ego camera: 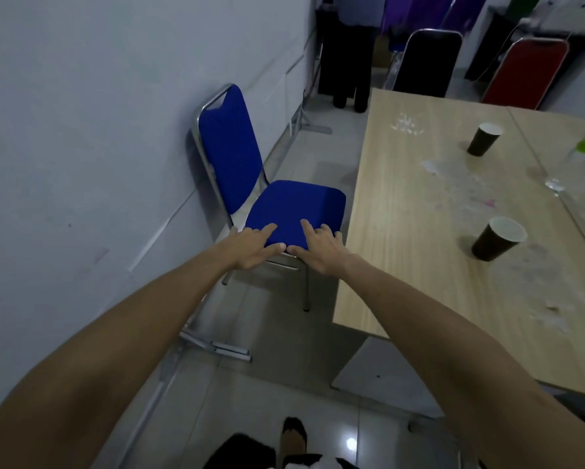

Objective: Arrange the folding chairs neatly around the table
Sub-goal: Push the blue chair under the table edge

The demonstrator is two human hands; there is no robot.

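Observation:
A blue padded chair (294, 208) with a chrome frame stands between the grey wall and the left edge of the wooden table (419, 231), its back toward the wall. Both my hands rest on the near edge of its seat. My left hand (254, 247) lies on the seat's near left corner, fingers spread on the cushion, thumb along the edge. My right hand (318, 247) lies beside it on the near right corner, thumb tips almost touching. A black chair (426, 60) and a red chair (524, 74) stand at the table's far end.
Two dark paper cups (484, 138) (497, 238) and a clear bottle (578, 160) stand on the table among scraps. A person's legs (352, 62) are at the far end of the aisle. The wall panel's metal feet (216, 346) jut onto the floor near the chair.

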